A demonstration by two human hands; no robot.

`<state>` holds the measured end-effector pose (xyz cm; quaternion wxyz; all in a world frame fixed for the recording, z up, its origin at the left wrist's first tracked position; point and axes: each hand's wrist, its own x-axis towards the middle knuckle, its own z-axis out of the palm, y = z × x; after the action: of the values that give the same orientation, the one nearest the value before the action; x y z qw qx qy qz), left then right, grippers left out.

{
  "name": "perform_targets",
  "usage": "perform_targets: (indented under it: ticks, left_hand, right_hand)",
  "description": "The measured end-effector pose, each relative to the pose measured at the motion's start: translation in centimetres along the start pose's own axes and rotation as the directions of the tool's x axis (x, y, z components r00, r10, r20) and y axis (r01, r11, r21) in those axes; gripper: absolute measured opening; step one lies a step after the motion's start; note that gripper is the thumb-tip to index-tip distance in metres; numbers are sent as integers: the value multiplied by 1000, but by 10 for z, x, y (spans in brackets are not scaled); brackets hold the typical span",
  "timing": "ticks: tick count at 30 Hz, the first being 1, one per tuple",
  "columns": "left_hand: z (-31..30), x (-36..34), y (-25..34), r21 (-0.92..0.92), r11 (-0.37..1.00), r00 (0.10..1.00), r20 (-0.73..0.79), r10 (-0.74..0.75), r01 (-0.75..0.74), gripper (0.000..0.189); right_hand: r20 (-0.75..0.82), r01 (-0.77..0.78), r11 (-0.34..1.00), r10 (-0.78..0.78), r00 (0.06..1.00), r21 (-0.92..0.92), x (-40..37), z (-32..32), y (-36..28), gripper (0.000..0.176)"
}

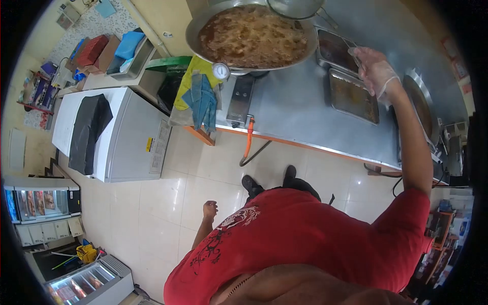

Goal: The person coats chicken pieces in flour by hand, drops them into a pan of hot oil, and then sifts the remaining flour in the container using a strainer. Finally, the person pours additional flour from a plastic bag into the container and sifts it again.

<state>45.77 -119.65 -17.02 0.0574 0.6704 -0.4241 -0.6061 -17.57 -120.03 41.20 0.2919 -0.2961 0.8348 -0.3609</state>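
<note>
Inside gloved right hand (375,72), obscured handle (352,43)

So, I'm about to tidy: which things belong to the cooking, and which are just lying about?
Apparently cooking:
wide bubbling pan
strainer above it
dial gauge
metal trays

Seemingly lying about:
blue cloth
black sheet
red box

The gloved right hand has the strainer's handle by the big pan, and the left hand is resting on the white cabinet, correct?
No, the left hand isn't on the white cabinet: the head view shows it in the air beside the body. The gloved right hand does have the handle of the strainer by the big pan.
</note>
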Motion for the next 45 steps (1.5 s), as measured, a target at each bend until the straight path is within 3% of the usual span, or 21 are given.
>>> perform_targets:
  ticks: [6, 9, 12, 16, 19, 21, 23, 25, 26, 27, 29, 30, 33, 36, 37, 38, 40, 41, 42, 43, 45]
  left_hand:
    - [39, -19, -18, -86, 996, 999, -48, 10, -14, 24]
    - [72, -28, -34, -26, 998, 996, -67, 58, -60, 22]
    - [120, -34, -54, 112, 981, 984, -57, 166, -159, 22]
    - [194, -41, -72, 285, 924, 966, 39, 254, -255, 24]
    - [245, -22, -96, 589, 583, 808, 232, 541, -560, 28]
    - [275, 0, -102, 689, 241, 655, 433, 620, -683, 33]
    - [299, -19, -76, 519, 739, 903, 250, 350, -430, 33]
    - [319, -41, -37, 399, 883, 964, 195, 183, -248, 32]
    - [326, -45, -24, 389, 889, 963, 207, 172, -242, 32]
    - [334, -48, -14, 379, 895, 963, 220, 159, -234, 32]
    - [353, -51, 14, 416, 878, 960, 242, 142, -235, 31]
    - [362, -49, 21, 395, 894, 956, 274, 105, -211, 31]
    - [389, -35, 34, 341, 920, 923, 381, 54, -194, 30]
    - [432, -33, 60, 427, 899, 908, 407, -98, -95, 28]
    - [443, 16, 25, 478, 851, 807, 579, -116, -220, 27]
    - [462, 31, 20, 468, 658, 633, 774, 18, -590, 27]
    - [505, 33, 38, 149, -108, 113, 954, 279, -983, 25]
    - [522, 34, 42, 115, -111, 84, 965, 250, -987, 19]
    - [553, 39, 47, 321, 141, 329, 944, 38, -937, 18]
    - [584, 45, 54, 546, 323, 495, 837, -232, -773, 16]
    - [626, 55, 71, 911, 349, 489, 411, -769, -218, 13]
  right_hand:
    - [12, 6, 808, -16, 1000, 589, 20, -68, 64, 29]
    - [-106, 66, 888, -20, 994, 455, 24, -93, 110, 28]
    - [-174, 5, 999, -14, 985, -51, 80, -117, 205, 30]
    - [-157, 71, 555, -353, 923, -829, 161, -113, 390, 35]
    - [-236, 13, 781, -204, 950, -625, 105, -120, 350, 37]
    - [-214, 79, 673, -341, 915, -735, 156, -150, 413, 38]
    - [-64, 120, 201, -719, 692, -972, 160, -189, 420, 38]
    - [21, 174, 102, -805, 593, -979, 135, -251, 395, 35]
    - [-179, 277, 671, -527, 831, -687, 96, -279, 356, 34]
    - [-156, 123, 984, -143, 977, -130, 63, -306, 327, 35]
    - [-287, 67, 931, 42, 957, 358, 49, -364, 345, 38]
    - [-197, -169, 962, 213, 957, 216, 49, -414, 365, 37]
    - [-383, 52, 998, -38, 923, 28, -16, -467, 384, 41]
    - [-400, -31, 851, -214, 891, -524, -35, -549, 459, 36]
    - [-374, -63, 715, -286, 882, -696, -43, -571, 479, 35]
    - [-299, -83, 509, -359, 884, -857, -59, -584, 493, 37]
    - [-201, -127, 214, -372, 906, -969, -83, -611, 529, 41]
    - [-194, -150, 152, -344, 919, -977, -92, -627, 551, 39]
    - [-181, -163, 84, -321, 929, -983, -96, -644, 562, 36]
    - [-424, -318, 460, -148, 893, -829, -99, -650, 556, 33]
    - [-580, -535, 841, 398, 711, -78, -103, -639, 536, 27]
